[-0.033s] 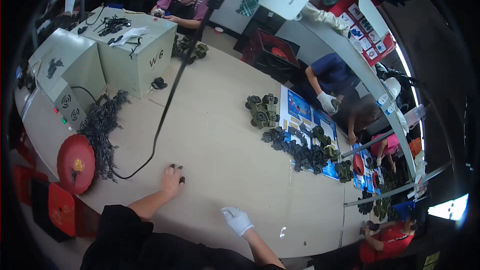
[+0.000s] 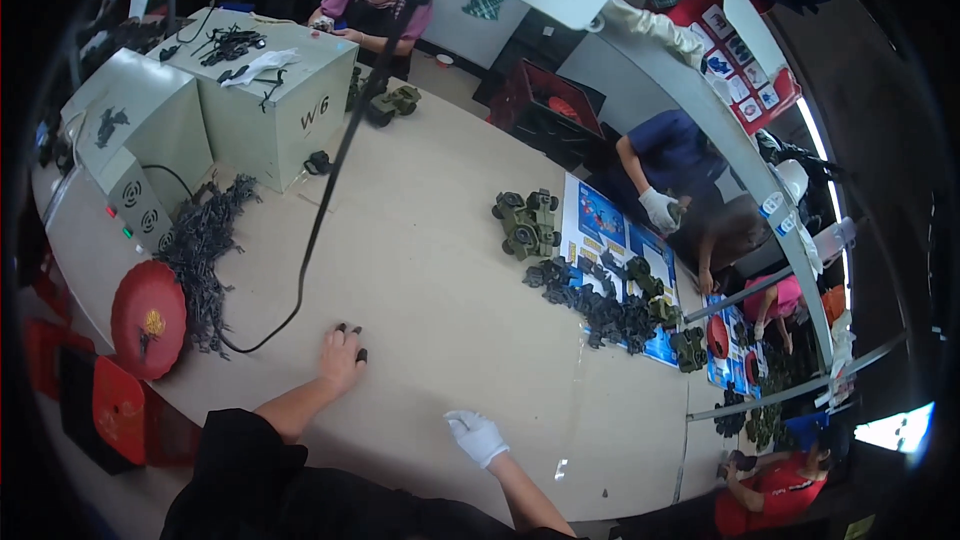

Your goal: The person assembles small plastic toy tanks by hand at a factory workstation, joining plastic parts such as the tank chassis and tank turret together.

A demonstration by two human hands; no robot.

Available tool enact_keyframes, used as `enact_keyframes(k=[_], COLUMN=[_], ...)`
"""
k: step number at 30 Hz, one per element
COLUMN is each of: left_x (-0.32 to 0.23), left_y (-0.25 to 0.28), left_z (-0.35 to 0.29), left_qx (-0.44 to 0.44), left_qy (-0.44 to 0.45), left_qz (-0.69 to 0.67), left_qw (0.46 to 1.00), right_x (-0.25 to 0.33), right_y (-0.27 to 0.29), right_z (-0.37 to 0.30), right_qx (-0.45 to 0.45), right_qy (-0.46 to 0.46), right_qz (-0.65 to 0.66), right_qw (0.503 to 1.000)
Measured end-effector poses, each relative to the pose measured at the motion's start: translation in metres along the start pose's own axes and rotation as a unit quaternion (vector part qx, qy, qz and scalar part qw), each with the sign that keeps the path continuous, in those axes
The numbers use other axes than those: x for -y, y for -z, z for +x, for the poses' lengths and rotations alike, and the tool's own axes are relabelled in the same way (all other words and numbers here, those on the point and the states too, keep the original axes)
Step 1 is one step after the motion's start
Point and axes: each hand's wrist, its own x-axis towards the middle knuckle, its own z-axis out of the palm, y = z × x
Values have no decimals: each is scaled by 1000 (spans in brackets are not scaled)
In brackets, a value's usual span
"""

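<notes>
My left hand rests on the beige table, with black covers on some of its fingertips. Its fingers lie apart on the surface, and nothing shows in them. To its right my right hand, in a white glove, is at the near part of the table. Its fingers are loosely bent and somewhat apart, with nothing visible in them. Nearest to my left hand is a black cable that runs down onto the table. Left of that lies a heap of dark grey small plastic pieces.
A red scalloped dish holds small yellow bits. Pale metal boxes stand at the far left. Green toy vehicles and dark parts lie by printed sheets at right. Co-workers sit around; a metal frame arches overhead.
The view has shifted very slightly. Both of my hands keep nearly the same place and pose on the table.
</notes>
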Motion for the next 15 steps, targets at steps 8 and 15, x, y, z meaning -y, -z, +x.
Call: enact_keyframes(k=[8,15], left_x=[-4,-2], left_y=[-11,-29], left_z=[29,30], left_qx=[-142,-183], left_qy=[130,129], left_qz=[57,65], left_qw=[980,972], right_x=[-151,-225], right_y=[99,202], right_z=[130,272], right_qx=[-41,-178], right_qy=[58,-187], right_qz=[15,191], right_qw=[997,947])
